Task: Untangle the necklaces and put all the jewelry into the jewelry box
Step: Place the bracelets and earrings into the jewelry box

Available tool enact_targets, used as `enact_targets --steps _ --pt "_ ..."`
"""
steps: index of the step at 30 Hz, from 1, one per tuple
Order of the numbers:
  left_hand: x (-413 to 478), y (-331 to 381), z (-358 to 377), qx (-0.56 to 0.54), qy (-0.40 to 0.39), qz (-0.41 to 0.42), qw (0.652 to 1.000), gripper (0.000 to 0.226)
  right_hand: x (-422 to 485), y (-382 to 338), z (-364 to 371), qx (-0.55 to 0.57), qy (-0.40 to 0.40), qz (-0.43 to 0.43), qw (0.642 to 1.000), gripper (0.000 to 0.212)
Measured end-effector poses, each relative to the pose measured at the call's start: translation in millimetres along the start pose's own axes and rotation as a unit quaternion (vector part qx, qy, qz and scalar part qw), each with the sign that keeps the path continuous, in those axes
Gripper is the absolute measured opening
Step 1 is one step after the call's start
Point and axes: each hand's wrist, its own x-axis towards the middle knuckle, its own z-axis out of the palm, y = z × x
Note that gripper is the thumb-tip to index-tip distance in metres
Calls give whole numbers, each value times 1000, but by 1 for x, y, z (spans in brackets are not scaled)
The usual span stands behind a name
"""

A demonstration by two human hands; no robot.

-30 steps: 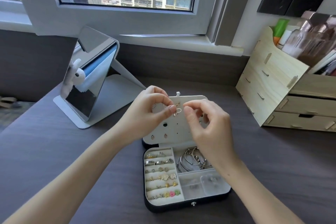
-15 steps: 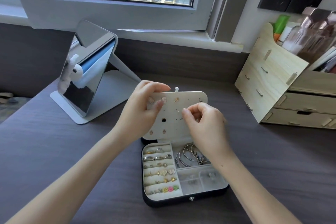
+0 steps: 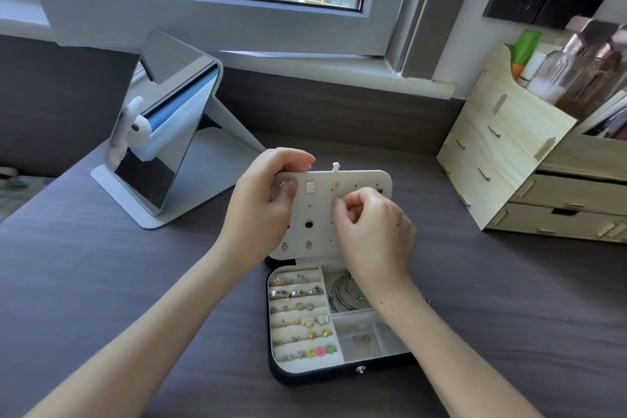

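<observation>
A black jewelry box [image 3: 319,375] lies open on the dark table, its white tray holding rows of rings [image 3: 300,316], several silver bangles [image 3: 344,295] and small clear compartments. A white earring panel [image 3: 315,210] with holes and a few studs stands up at the box's back. My left hand [image 3: 261,207] grips the panel's upper left corner, thumb on its front. My right hand [image 3: 369,231] has fingers curled, pinching something tiny against the panel's middle; the item itself is hidden by my fingers.
A tilted stand mirror [image 3: 166,132] sits at the back left. A wooden drawer organizer [image 3: 509,159] with bottles stands at the right. The window sill [image 3: 305,68] runs behind.
My left hand left the small earring and took hold of the panel's top left corner. My right hand carried the earring down to the panel's middle.
</observation>
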Motion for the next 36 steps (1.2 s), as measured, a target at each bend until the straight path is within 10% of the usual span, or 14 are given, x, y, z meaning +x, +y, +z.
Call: enact_targets --steps 14,18,23,36 --pt "-2 -5 1 -15 5 10 1000 38 -1 24 -16 -113 126 -275 947 18" --pt "-3 -6 2 0 9 9 1000 37 -4 66 -70 41 -40 -142 988 11" --pt "-2 -8 4 3 16 -2 1000 35 -21 111 -83 -95 -223 -102 965 13" --pt "0 -5 6 5 12 -26 1000 45 -18 121 -81 141 -169 60 974 6"
